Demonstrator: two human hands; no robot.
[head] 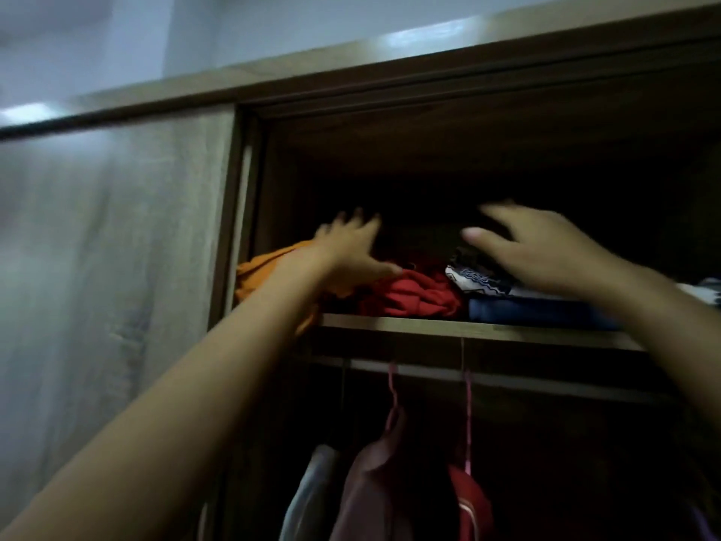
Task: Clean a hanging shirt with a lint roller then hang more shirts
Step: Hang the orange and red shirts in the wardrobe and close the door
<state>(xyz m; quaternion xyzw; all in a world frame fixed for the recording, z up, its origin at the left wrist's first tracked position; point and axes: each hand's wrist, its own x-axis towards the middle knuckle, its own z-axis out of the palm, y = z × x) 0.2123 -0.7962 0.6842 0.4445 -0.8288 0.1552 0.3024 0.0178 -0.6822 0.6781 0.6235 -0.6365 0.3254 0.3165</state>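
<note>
Your left hand [347,247] reaches up to the wardrobe's top shelf [468,328] with fingers spread and fairly straight, lying over the orange cloth [257,273]; its thumb points toward the red cloth [413,292]. It grips nothing that you can see. Your right hand [546,251] is also spread wide, fingers loosely extended, hovering over or lightly touching the patterned black-and-white cloth [474,277]; motion blur makes contact hard to judge.

The back of the shelf is dark, so whatever lies behind the folded pile cannot be made out. A blue folded cloth [538,312] sits under the patterned one, partly hidden by your right forearm.

Below the shelf, shirts hang from the rail [429,370] on pink hangers [392,388]: a mauve shirt [370,482], a red shirt [468,501] to its right, and a pale one [312,486] to its left, all cut off at the bottom edge.
</note>
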